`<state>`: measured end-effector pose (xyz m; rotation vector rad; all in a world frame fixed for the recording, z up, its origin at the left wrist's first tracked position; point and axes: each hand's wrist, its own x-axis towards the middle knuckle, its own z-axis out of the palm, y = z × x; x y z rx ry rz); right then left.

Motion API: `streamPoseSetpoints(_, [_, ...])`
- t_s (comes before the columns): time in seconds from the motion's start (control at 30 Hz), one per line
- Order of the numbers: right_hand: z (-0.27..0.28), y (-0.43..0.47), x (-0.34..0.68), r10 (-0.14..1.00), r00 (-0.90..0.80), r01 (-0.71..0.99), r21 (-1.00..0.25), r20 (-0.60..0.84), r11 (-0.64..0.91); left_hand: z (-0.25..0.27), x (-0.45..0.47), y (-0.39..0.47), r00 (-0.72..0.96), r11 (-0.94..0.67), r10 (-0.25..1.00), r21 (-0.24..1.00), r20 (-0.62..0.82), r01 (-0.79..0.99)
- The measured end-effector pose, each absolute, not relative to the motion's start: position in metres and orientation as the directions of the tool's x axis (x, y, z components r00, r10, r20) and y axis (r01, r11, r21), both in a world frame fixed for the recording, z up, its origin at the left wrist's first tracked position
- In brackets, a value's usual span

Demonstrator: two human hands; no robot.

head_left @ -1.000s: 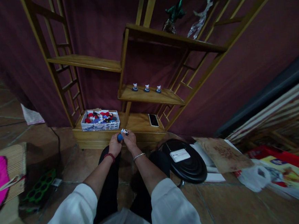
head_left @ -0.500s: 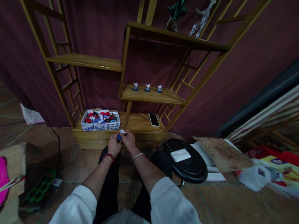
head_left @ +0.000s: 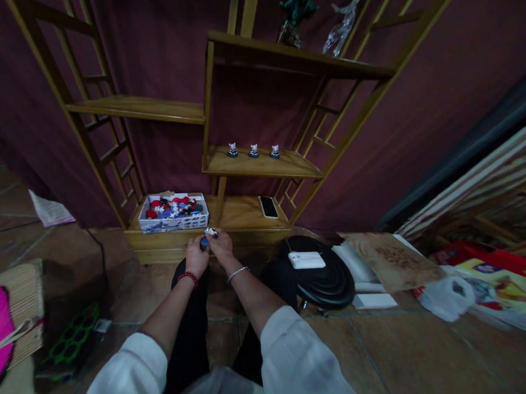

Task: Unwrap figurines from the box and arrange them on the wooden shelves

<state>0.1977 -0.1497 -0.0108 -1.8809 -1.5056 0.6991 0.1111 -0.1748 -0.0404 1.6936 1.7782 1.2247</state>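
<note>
My left hand and my right hand are close together in front of the low wooden cabinet, both closed. Between their fingertips is a small figurine, white and dark on top. A round blue piece shows beside it at my left fingers; whether the two are joined I cannot tell. Just beyond my hands, a patterned cardboard box holds several red, blue and white small figures. Three small figurines with dark bases, one of them the middle figurine, stand in a row on the middle shelf.
A phone lies on the cabinet top. On my right, a black round stool bears a white flat object. Papers and a plastic bag lie farther right. Two ornaments, including a green ornament, stand on the upper shelf.
The view has shifted a little, so the shelves and stool appear farther left. Both hands stay together around the figurine, and more of the blue piece shows.
</note>
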Motion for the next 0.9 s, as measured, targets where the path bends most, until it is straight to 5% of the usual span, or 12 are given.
streamPoseSetpoints(0.9, [-0.034,-0.132,0.217,0.938,0.347,0.417,-0.896,0.002,-0.153,-0.035,0.131,-0.169,-0.172,-0.083,0.949,0.734,0.265,0.674])
